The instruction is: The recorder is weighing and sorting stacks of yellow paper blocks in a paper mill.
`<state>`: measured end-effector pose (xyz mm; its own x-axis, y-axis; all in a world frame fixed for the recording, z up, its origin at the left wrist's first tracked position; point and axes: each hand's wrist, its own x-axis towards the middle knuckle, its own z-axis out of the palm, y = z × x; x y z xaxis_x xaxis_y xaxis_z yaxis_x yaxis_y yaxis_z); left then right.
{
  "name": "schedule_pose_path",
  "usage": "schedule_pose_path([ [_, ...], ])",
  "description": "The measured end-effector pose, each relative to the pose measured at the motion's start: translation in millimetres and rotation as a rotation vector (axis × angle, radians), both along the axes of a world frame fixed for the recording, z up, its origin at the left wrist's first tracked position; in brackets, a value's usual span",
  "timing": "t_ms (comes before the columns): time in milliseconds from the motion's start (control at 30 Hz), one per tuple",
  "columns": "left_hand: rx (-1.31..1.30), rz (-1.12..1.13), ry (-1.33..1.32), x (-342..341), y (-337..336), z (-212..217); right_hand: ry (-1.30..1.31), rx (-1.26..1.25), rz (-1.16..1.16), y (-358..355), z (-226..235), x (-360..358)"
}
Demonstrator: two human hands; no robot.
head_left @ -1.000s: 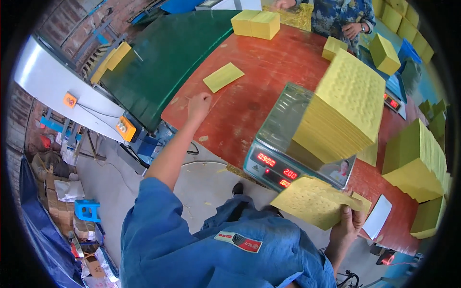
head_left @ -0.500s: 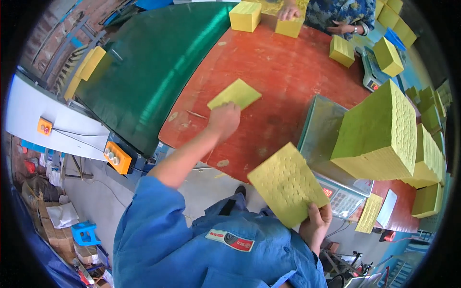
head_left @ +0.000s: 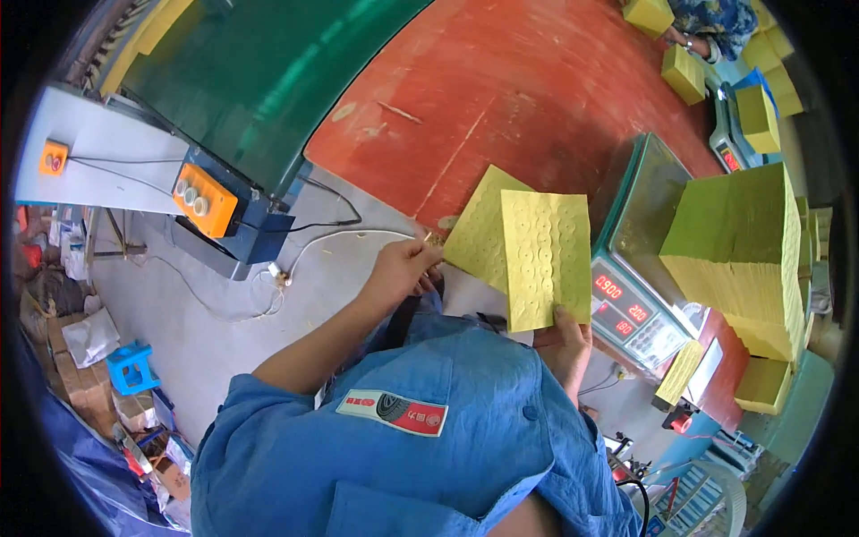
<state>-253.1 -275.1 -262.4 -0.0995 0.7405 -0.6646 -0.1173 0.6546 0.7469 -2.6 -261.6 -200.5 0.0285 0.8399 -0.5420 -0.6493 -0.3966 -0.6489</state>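
My right hand grips the lower edge of a yellow embossed paper sheet, thumb on its face, held upright over the front of my body. Rows of round stamped marks cover this sheet. Partly behind it, a second yellow paper sheet slants to the left near the red table's edge. My left hand is closed in a pinch at that second sheet's left corner; its fingertips partly hide the grip. Small yellow scraps show by these fingertips.
Right of the sheets stands a digital scale with lit red digits. Tall yellow paper stacks rise beside it on the red table. A green conveyor belt and orange button box lie left. Another person's arm is at far right.
My left hand has come back from the tabletop toward my body with its sheet, now overlapping the other. My right hand has raised its sheet more upright. The view has shifted.
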Motion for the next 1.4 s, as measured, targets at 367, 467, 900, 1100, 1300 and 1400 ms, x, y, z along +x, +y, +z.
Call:
schedule_pose_path([
  [367, -0.029, 0.025, -0.366, 34.3, -5.6, -19.8, -0.214, -0.147, 0.366, -2.1, -42.1, -12.8],
  [467, -0.105, -0.045, -0.366, 30.9, -12.1, -15.4, -0.227, -0.103, 0.407, -3.3, -47.2, -8.5],
  [900, -0.095, 0.063, -0.476, 28.4, -10.4, -11.5, -0.191, -0.067, 0.349, 1.4, -31.1, -17.8],
  [1100, -0.094, 0.064, -0.536, 24.5, -8.1, -7.8, -0.257, 0.007, 0.436, 7.7, -59.9, -24.6],
  [1300, -0.003, 0.090, -0.439, 28.9, -0.7, 3.5, -0.328, 0.021, 0.458, 8.4, -59.3, -28.9],
  [1400, 0.041, 0.038, -0.279, 29.1, 1.0, -1.0, -0.414, 0.043, 0.453, 4.4, -54.1, -26.7],
])
